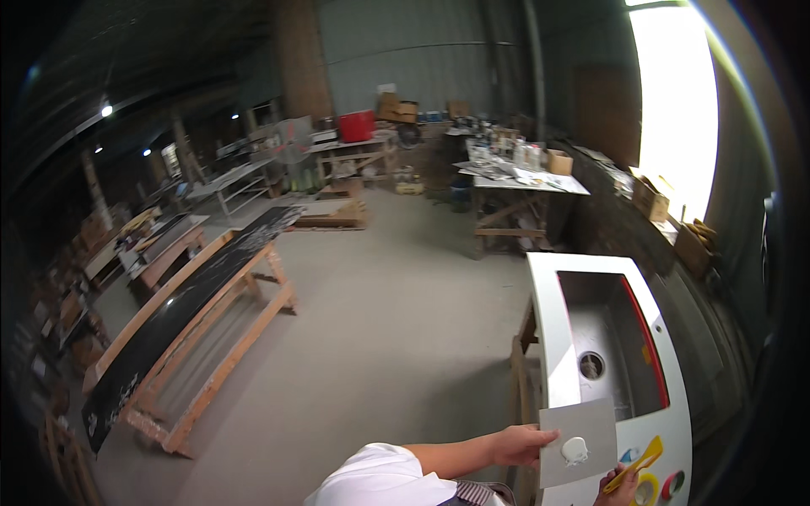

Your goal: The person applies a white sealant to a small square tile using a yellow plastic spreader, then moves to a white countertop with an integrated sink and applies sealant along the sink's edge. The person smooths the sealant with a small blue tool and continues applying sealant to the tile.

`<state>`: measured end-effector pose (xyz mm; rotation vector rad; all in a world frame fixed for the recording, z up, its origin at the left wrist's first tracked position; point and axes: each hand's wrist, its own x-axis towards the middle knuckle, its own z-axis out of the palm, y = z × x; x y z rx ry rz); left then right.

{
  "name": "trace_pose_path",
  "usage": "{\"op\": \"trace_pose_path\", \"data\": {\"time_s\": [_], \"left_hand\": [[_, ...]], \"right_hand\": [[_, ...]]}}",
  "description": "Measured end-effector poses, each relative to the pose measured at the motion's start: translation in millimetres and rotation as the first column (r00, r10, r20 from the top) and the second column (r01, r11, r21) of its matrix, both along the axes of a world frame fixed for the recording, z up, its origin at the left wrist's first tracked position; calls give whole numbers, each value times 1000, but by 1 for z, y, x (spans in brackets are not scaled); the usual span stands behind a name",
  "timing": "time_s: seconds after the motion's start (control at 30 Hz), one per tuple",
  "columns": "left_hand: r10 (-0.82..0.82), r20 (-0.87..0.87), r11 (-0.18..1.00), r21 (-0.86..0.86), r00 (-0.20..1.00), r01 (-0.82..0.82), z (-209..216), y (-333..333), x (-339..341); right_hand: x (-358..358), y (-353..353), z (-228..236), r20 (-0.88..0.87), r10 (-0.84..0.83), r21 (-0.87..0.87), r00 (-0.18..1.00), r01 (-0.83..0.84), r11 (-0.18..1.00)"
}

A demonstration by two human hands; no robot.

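My left hand (525, 444) grips the left edge of a flat grey board (591, 422), its thumb on top. A blob of white paste (575, 450) lies on the board. In my right hand (622, 487), at the lower edge, is a yellow plastic scraper (645, 460), tilted up to the right. Under and beyond the board stands a white countertop (553, 337) with a stainless steel sink (620, 371) set in it. Red edging (645, 337) runs along the sink opening's right side. A yellow tape roll (646, 491) and a red-and-green roll (673, 485) lie near my right hand.
To the left, a long black slab (194, 312) rests on a wooden trestle (202, 405). Farther off, a table (540, 181) carries papers and bottles. A red box (356, 126) stands on a back table. Cardboard boxes (650, 198) sit by the bright window.
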<state>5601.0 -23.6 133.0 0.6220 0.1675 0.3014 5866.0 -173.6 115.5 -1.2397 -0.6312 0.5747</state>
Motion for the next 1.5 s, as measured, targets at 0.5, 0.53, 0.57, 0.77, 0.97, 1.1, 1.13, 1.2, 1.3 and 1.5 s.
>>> {"op": "trace_pose_path", "data": {"time_s": [0.5, 0.53, 0.57, 0.77, 0.97, 1.1, 1.13, 1.2, 1.3, 1.5], "left_hand": [[267, 198, 963, -12, 943, -270, -10, 17, -130], [271, 187, 962, -23, 944, -272, -15, 18, -138], [303, 184, 953, -53, 935, -299, -13, 18, -147], [531, 135, 844, -163, 836, -510, -17, 26, -207], [738, 63, 670, -186, 672, -718, -20, 43, -274], [840, -64, 520, -184, 538, -834, -12, 52, -310], [846, -101, 499, -194, 523, -845, -12, 53, -321], [872, -99, 458, -178, 479, -871, -18, 54, -334], [874, -44, 466, -205, 484, -861, -28, 51, -345], [874, -79, 476, -58, 480, -877, -7, 48, -339]], "right_hand": [[-210, 96, 23, -31, 660, -283, 751, -640, 715], [-221, 100, 21, -15, 698, -285, 716, -672, 683], [-232, 103, 19, 5, 730, -285, 684, -699, 656], [-294, 130, 9, 214, 868, -189, 448, -853, 486], [-308, 153, -9, 17, 837, -349, 547, -782, 517], [-310, 179, -9, -93, 587, -275, 804, -587, 761], [-317, 183, 8, -113, 571, -307, 813, -575, 758], [-324, 189, 19, -213, 594, -333, 775, -630, 702], [-350, 185, 30, -288, 694, -341, 660, -748, 570], [-379, 176, 48, -332, 747, -437, 576, -796, 419]]}}
